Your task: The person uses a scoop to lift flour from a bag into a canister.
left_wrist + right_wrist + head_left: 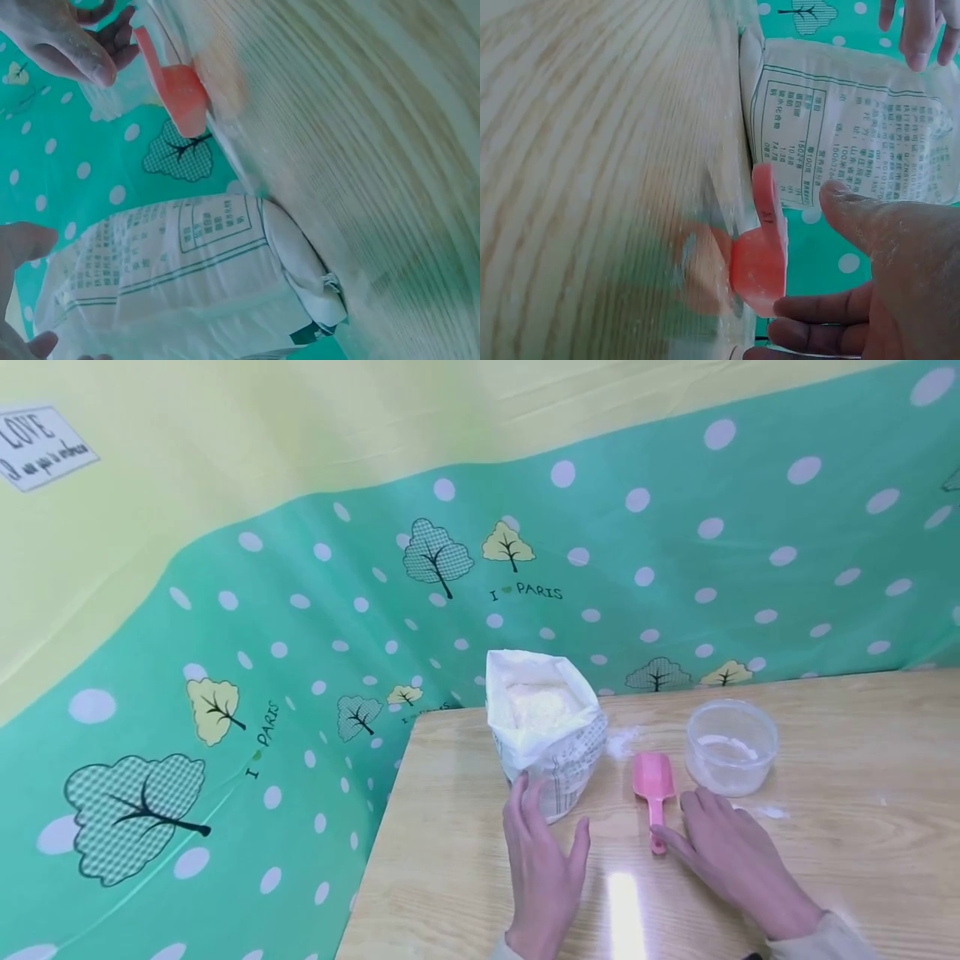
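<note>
A white printed bag (551, 752), its top open and pale powder inside, stands on the table's far left part. My left hand (546, 860) is just in front of it with fingers spread and holds nothing; whether a fingertip touches the bag I cannot tell. A pink scoop (655, 781) lies on the wood, handle towards me. Close beside that handle is my right hand (723, 852), thumb apart from the fingers, gripping nothing. Whitish dust marks its thumb (847, 210) in the right wrist view. Behind the right hand stands a clear round plastic tub (731, 747) with some white powder in it.
Spilled white powder (621, 741) lies between bag and tub, with a smaller patch near the right hand. A green dotted cloth (420, 635) hangs behind and to the left of the wooden table (442, 810).
</note>
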Tool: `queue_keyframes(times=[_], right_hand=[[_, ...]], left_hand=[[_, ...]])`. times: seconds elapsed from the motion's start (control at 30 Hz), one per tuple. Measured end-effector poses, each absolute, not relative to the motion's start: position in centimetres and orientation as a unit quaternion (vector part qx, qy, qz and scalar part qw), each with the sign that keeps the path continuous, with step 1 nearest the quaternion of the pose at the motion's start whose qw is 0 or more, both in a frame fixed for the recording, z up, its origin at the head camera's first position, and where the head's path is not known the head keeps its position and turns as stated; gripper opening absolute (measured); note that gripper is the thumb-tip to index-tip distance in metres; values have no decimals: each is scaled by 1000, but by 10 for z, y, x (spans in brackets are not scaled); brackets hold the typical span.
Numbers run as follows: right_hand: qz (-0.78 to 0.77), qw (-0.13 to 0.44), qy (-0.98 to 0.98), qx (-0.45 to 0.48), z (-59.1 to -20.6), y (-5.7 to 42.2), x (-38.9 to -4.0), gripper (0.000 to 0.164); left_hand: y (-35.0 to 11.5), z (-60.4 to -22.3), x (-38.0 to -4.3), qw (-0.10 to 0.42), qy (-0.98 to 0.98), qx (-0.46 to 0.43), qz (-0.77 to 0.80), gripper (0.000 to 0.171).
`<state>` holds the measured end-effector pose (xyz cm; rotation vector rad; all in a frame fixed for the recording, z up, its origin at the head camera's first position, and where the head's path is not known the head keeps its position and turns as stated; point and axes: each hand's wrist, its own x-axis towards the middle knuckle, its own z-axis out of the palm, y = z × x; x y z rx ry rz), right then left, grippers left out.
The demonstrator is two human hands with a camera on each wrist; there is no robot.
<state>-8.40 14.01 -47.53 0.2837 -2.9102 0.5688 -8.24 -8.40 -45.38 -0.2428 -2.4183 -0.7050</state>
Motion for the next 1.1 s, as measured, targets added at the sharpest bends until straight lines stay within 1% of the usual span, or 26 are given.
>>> queue_keyframes(times=[0.17, 0.3, 0.43, 0.6, 0.8, 0.97, 1.1], right_hand=[[198, 75, -973, 86, -476, 138, -86, 53], [199, 74, -974, 80, -475, 135, -87, 56], [199, 80, -974, 68, -475, 132, -89, 58], [198, 90, -974, 65, -477, 127, -92, 47], [193, 87, -975, 67, -480, 126, -94, 46], [184, 94, -976, 72, -480, 125, -95, 44], [183, 103, -975, 75, -481, 126, -96, 42]], left_hand=[[-88, -454, -88, 328, -897, -93, -283, 81], [-91, -453, -94, 327, -892, -77, -303, 86], [-96, -452, -100, 314, -889, -56, -328, 91], [-102, -455, -107, 297, -886, -42, -352, 97], [-107, -459, -117, 279, -882, -40, -379, 96], [-110, -461, -123, 246, -880, -24, -406, 95], [-111, -464, -128, 229, -876, -8, -423, 95]])
